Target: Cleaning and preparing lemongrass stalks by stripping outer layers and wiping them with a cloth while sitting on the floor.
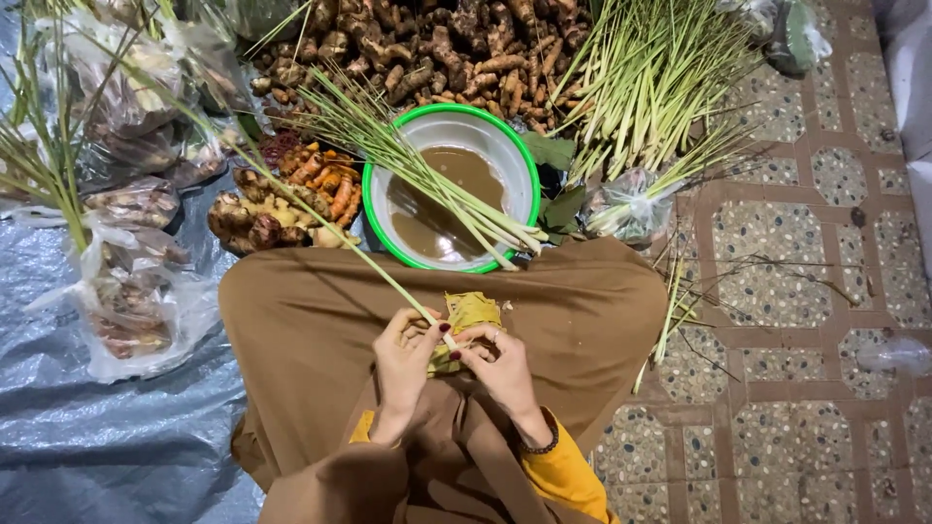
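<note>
My left hand (pixel 406 361) and my right hand (pixel 500 369) meet over my lap, which is covered by a brown skirt (pixel 311 320). Together they pinch the pale base of a long green lemongrass stalk (pixel 320 218) that slants up to the far left, along with yellowish peeled husk (pixel 470 312) bunched between the fingers. In front of my knees stands a white basin with a green rim (pixel 519 155) holding brown muddy water, and several lemongrass stalks (pixel 427 180) lie across it.
A big heap of lemongrass (pixel 660 78) lies at the back right beside a pile of brown roots (pixel 437 49). Turmeric and ginger (pixel 291 199) sit left of the basin. Plastic bags of roots (pixel 126 291) rest on a grey tarp (pixel 97 437). Pebbled tile floor (pixel 796 388) spreads right.
</note>
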